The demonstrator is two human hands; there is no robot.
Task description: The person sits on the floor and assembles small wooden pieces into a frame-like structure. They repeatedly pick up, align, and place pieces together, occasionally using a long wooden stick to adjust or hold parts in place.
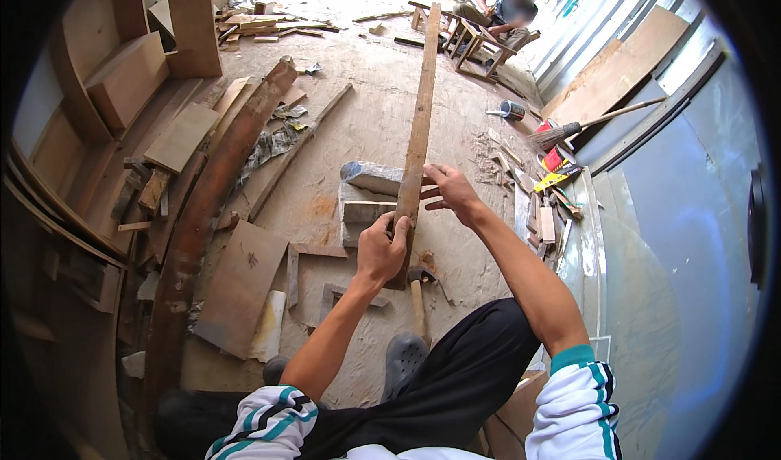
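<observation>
A long, narrow wooden plank (423, 110) stretches away from me, its near end between my knees and its far end toward the back of the yard. My left hand (381, 250) grips it near the close end, thumb on the upper face. My right hand (454, 193) is open at the plank's right edge, fingers spread; whether they touch the wood I cannot tell. Under and left of the plank sit pale, rough wooden blocks (366, 212). A hammer (419, 304) with a wooden handle lies on the floor by my grey clog (404, 362).
Left are a brown board (241, 289), a long reddish beam (191, 252) and wooden cabinetry (134, 78). Right are a broom (561, 135), a can (511, 110), a yellow-and-black handsaw (557, 177) and wood scraps (547, 224). Another person (508, 8) sits by a wooden chair (480, 49).
</observation>
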